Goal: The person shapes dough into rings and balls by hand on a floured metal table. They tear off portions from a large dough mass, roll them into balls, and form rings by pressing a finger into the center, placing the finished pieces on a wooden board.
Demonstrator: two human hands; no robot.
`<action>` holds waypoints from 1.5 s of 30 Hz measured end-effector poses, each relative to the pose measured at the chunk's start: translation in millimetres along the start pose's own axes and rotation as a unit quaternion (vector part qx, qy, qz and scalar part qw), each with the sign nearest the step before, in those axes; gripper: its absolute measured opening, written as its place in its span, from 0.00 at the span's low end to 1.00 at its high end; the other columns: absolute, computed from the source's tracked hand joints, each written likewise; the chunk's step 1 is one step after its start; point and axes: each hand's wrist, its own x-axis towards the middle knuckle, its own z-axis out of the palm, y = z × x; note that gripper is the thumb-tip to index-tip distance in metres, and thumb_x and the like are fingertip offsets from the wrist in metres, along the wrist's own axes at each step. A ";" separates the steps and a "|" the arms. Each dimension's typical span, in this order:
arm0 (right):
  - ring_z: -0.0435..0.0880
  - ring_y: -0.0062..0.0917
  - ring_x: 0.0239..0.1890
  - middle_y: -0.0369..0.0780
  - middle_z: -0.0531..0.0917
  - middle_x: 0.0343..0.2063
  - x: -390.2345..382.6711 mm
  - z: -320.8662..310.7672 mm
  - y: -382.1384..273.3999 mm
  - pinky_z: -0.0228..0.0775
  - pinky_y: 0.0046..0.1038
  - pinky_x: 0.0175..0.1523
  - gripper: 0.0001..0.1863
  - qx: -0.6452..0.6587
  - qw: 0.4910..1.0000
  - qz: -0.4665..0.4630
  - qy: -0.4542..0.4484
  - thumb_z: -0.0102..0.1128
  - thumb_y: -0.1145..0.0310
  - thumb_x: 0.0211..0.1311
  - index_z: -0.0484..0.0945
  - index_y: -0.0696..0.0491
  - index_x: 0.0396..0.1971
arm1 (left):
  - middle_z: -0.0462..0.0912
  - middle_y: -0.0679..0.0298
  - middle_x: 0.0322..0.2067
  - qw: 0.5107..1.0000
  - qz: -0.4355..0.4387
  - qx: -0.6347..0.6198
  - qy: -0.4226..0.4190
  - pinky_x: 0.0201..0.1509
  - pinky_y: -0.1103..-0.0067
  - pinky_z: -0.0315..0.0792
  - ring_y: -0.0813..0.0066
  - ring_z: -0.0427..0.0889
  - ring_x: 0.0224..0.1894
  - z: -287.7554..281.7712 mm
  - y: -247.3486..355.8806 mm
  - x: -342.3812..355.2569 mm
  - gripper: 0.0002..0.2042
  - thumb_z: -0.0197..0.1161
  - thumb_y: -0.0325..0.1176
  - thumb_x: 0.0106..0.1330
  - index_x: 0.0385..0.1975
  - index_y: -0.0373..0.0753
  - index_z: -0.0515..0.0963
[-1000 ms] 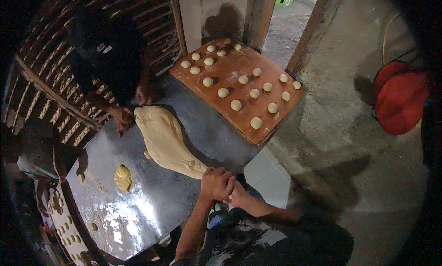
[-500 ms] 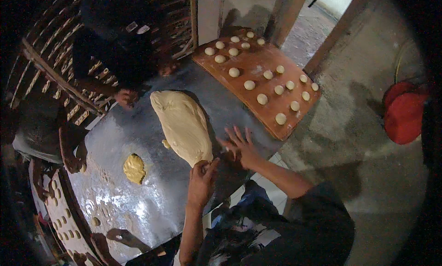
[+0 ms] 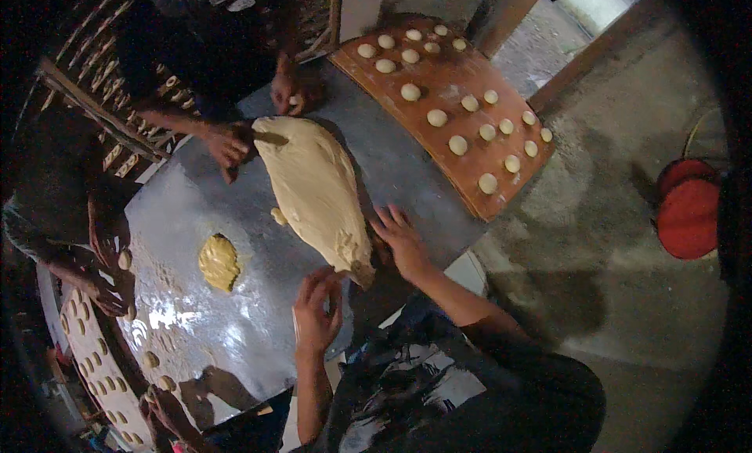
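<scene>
A long pale dough mass (image 3: 316,193) lies on the grey metal bench (image 3: 204,327), running from the far side of the bench toward the person's near edge, where it narrows to a blunt tip. The right hand (image 3: 401,241) lies flat just beside that near tip, on the side away from the yellow lump, its fingers (image 3: 389,218) spread and pointing at the dough's edge; whether they touch it cannot be told. The left hand (image 3: 316,313) hovers just nearer than the tip, palm turned inward, its fingers (image 3: 329,284) loosely curled and slightly apart, holding nothing visible.

A small dough scrap (image 3: 277,215) sits against the dough mass on its yellow-lump side. Beyond that, well apart from the mass, a yellow lump (image 3: 218,261) rests on the shiny bench.

At the far end of the dough mass, another person's hand (image 3: 227,146) presses at its upper corner, and that person's second hand (image 3: 291,91) is just beyond the same end, closed round a small dough piece.

On the other side of the mass, past the right hand, a brown wooden board (image 3: 462,77) carries rows of small round dough balls (image 3: 457,145). Beyond the yellow lump, at the bench's far corner, a third person's hands (image 3: 110,288) work near a second tray of dough balls (image 3: 94,359).
</scene>
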 end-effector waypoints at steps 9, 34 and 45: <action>0.68 0.50 0.69 0.52 0.74 0.64 65.7 17.1 -22.6 0.57 0.47 0.73 0.26 -0.069 0.996 0.059 0.003 0.67 0.63 0.63 0.77 0.53 0.61 | 0.86 0.53 0.38 0.999 -0.035 -0.026 -0.027 0.46 0.73 0.78 0.61 0.86 0.39 -2.2 -8.8 -7.3 0.09 0.57 0.26 0.71 0.43 0.33 0.84; 0.67 0.53 0.69 0.53 0.76 0.61 84.7 39.4 15.5 0.55 0.51 0.74 0.23 0.018 0.996 -0.039 0.074 0.63 0.67 0.64 0.78 0.54 0.59 | 0.89 0.56 0.36 0.987 -0.158 -0.033 0.006 0.43 0.73 0.79 0.67 0.88 0.37 2.1 4.3 -45.6 0.10 0.56 0.30 0.74 0.45 0.36 0.84; 0.85 0.47 0.50 0.52 0.85 0.47 87.3 -41.8 40.7 0.71 0.48 0.61 0.25 0.181 0.938 0.078 0.284 0.57 0.51 0.70 0.75 0.47 0.62 | 0.85 0.54 0.33 0.971 -0.208 0.094 0.070 0.40 0.69 0.79 0.60 0.87 0.35 43.5 27.2 -40.6 0.16 0.57 0.30 0.72 0.57 0.36 0.76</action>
